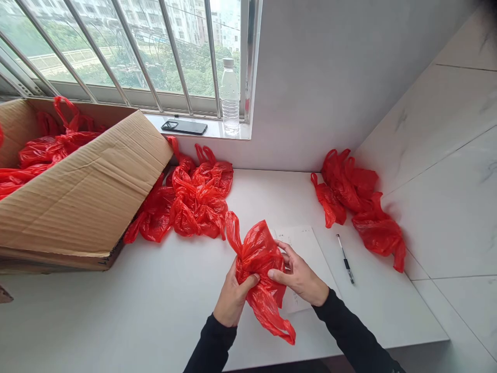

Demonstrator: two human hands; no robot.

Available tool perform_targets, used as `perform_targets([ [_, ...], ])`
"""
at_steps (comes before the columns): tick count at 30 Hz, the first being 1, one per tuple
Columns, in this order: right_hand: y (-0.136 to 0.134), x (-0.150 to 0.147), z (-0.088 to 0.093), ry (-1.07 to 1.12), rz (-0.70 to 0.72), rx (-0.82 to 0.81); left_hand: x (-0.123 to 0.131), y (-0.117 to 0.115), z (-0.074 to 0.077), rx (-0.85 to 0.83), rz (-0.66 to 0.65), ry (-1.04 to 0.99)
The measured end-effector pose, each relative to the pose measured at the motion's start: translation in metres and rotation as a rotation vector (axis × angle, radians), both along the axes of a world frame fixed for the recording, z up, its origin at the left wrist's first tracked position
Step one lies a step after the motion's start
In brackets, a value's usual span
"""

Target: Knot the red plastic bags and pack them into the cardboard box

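item: red plastic bag [259, 261], knotted, between the two hands; one loop sticks up beyond the left thumb, another tail trails toward the table's near edge, stopping short of it in view. whether the bag touches the table cannot be told.

left hand [231, 298]: gripping the bag's left side, thumb pressed on the front.

right hand [301, 277]: holding the bag's right side, thumb in front, fingers curled around the far edge.

paper sheet [308, 241]: beneath and beyond the right hand, partly hidden; its right edge emerges past the wrist.

pen [345, 259]: right of the right hand, on the table, apart from it.

red bags, right group [347, 197]: beyond and right of the pen, against the tiled wall [442, 160], which bounds rightward movement.

red bags, left group [200, 194]: beyond the left hand, near the held bag's upper loop, crowding that side.

cardboard box [89, 191]: well left of the left hand, more red bags [58, 145] inside; its lower corner marks the leftward limit.

white table [135, 316]: open span between left hand and box; a further strip beyond the hands, between the two bag groups, reaching the back wall [310, 77]. near edge runs under the forearms.
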State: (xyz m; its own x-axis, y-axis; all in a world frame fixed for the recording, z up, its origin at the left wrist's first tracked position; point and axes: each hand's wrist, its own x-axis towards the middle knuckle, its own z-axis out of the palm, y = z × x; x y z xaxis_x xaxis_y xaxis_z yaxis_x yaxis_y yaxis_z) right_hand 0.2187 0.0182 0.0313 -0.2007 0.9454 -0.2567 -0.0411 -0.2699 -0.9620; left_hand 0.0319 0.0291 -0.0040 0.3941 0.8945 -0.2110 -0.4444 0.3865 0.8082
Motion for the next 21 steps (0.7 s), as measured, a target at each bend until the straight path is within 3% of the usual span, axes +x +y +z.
perform_targets([
  [7, 0.003, -0.001, -0.006, 0.034, -0.128, 0.002, -0.004, -0.003, 0.013, 0.099, -0.179, -0.075],
  [15, -0.001, -0.003, -0.005, -0.117, -0.12, 0.077, 0.003, 0.001, 0.003, 0.078, 0.018, 0.113],
  [18, 0.0, -0.006, -0.004, 0.017, -0.121, 0.048, 0.001, 0.0, 0.007, 0.047, 0.025, 0.115],
  [21, 0.005, -0.004, -0.005, 0.146, -0.2, -0.01, -0.003, -0.004, 0.012, -0.029, 0.002, -0.062],
])
